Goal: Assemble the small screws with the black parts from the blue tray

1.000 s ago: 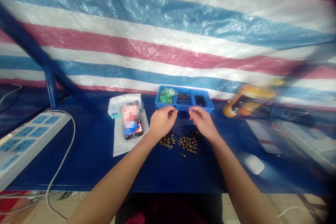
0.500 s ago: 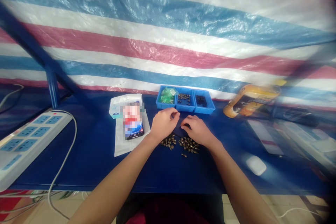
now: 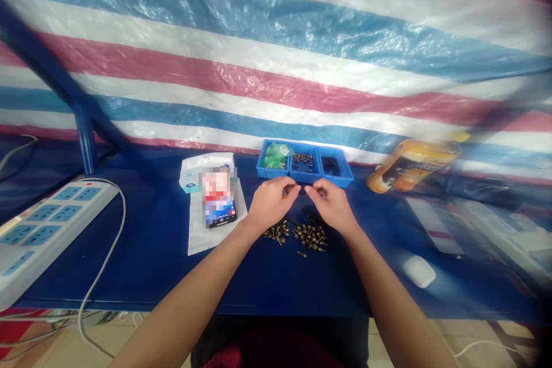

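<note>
Brassy, knobbly screws [image 3: 311,236] lie in two loose heaps on the smooth blue table [image 3: 146,267]. Just past them, on my left hand [image 3: 271,203] and right hand [image 3: 332,203], I see thumb and fingertips curled close together; from here I cannot tell whether either pinches something small. Beyond stands a shallow plastic tray [image 3: 273,173] with three compartments.

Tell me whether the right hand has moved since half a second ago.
Yes: judged against the blue tray, the right hand has moved forward, nearer the tray's front edge, and slightly to the right.
</note>
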`<act>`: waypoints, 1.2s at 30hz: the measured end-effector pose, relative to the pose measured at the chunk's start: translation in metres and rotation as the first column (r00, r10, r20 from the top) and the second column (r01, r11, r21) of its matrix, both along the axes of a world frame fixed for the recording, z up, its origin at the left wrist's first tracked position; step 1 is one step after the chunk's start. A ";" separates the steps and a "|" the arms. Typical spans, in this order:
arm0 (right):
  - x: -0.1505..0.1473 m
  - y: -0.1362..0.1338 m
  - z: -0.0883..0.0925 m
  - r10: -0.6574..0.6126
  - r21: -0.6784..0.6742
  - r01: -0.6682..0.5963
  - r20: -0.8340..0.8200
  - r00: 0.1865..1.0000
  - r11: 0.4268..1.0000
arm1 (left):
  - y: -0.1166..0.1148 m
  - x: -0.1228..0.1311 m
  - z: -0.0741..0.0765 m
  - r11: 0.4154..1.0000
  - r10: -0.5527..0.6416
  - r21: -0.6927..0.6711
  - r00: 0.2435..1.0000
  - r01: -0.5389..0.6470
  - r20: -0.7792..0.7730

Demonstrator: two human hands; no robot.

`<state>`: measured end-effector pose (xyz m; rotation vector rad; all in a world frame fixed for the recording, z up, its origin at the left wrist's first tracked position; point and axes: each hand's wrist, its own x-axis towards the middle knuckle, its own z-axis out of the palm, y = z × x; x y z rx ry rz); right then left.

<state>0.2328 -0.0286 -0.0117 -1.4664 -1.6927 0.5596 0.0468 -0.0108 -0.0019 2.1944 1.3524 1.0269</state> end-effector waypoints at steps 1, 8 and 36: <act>-0.001 0.000 0.001 -0.026 -0.007 0.026 0.001 1.000 1.000 | 0.000 0.000 0.000 1.000 -0.010 0.000 1.000 0.010 0.004; 0.007 0.005 -0.003 -0.185 -0.048 0.181 -0.108 0.977 0.982 | 0.001 -0.001 0.000 1.000 -0.006 0.003 1.000 0.006 0.001; 0.028 -0.007 0.014 0.387 -0.257 -0.316 0.309 0.869 0.913 | 0.002 -0.003 0.000 0.999 0.009 -0.045 1.000 -0.010 -0.012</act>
